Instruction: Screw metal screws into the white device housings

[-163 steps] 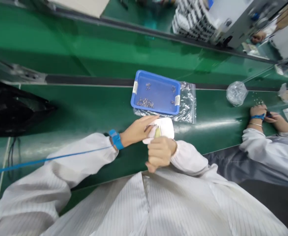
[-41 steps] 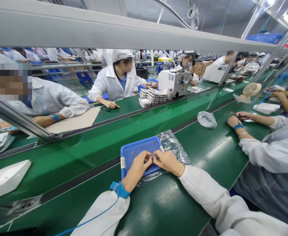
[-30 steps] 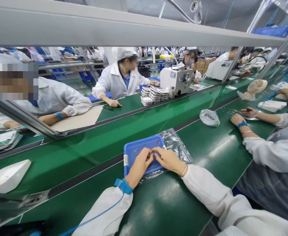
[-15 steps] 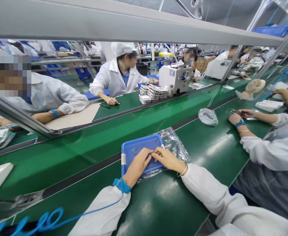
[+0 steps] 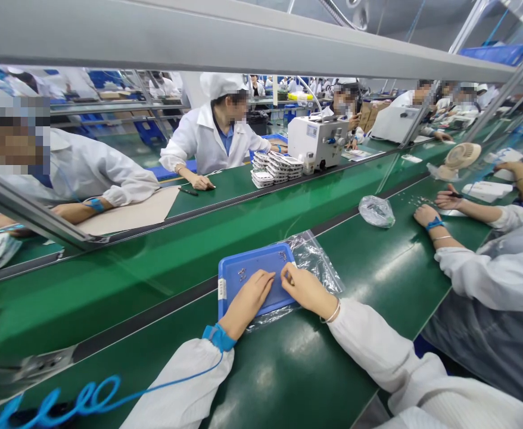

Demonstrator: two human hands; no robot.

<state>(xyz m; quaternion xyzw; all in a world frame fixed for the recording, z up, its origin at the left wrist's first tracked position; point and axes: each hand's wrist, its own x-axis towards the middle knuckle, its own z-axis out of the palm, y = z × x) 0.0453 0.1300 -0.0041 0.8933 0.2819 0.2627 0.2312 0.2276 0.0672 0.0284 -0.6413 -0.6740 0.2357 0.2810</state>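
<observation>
A coiled blue cord (image 5: 90, 410) runs to the wrist strap (image 5: 219, 337), and on the green bench (image 5: 346, 304) sits a blue plastic tray (image 5: 261, 261) with small metal pieces (image 5: 242, 274) inside. Over it the left hand (image 5: 249, 297) and right hand (image 5: 307, 291) hang just apart; from here I can't tell whether either pinches anything. A clear zip-lock bag (image 5: 318, 260) sticks out beyond.
</observation>
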